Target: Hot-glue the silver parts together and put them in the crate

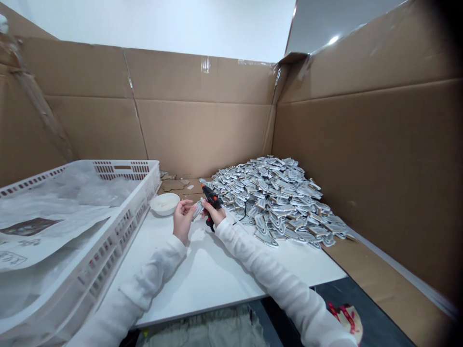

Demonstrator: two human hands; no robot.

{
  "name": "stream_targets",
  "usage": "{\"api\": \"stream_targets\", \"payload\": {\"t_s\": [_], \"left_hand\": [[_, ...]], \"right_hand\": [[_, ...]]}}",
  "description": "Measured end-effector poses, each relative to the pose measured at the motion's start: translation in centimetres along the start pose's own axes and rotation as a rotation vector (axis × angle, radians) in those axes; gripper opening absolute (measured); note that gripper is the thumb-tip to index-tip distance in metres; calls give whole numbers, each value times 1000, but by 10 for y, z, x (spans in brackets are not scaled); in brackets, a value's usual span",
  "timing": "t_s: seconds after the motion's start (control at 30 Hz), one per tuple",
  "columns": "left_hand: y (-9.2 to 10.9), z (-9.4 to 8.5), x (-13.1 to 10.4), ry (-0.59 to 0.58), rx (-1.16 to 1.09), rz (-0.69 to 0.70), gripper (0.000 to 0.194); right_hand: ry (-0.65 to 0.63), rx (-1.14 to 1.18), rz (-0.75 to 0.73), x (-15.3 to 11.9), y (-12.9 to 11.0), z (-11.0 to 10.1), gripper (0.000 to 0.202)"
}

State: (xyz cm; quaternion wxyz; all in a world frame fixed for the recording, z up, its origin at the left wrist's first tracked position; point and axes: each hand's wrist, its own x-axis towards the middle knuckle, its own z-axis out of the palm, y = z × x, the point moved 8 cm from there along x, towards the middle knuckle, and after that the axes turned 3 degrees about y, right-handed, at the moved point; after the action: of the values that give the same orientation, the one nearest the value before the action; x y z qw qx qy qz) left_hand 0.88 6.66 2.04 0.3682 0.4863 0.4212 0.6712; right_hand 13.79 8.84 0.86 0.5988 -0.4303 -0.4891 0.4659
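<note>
Near the middle of the white table, my left hand (183,221) pinches a small grey-white piece (197,210) between thumb and fingers. Close beside it on the right, my right hand (214,213) is closed round a black glue gun (212,197) with an orange tip, which points up and to the left. The right fingertips also reach the small piece. A large pile of similar flat grey-white pieces (271,193) lies just beyond and to the right of my hands. A shallow white bowl (165,204) stands left of my left hand.
A white plastic crate (123,226) with clear bags and a printed sheet (43,231) fills the left side. Cardboard walls (202,120) rise behind and on the right. The white table's (202,284) front edge is near my forearms. A dark cable runs by the pile.
</note>
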Motion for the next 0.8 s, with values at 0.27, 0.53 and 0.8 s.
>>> {"api": "stream_targets", "payload": {"t_s": [0.27,0.53,0.8], "left_hand": [[9,0,0,14,199,142,30],[-1,33,-9,-578,208,-61,38],[-9,33,-4,-516,9,-156,41]], "right_hand": [[24,107,-22,2,3,-4,38],[26,176,29,6,-2,-12,40],[54,21,24,10,-3,-17,42]]}}
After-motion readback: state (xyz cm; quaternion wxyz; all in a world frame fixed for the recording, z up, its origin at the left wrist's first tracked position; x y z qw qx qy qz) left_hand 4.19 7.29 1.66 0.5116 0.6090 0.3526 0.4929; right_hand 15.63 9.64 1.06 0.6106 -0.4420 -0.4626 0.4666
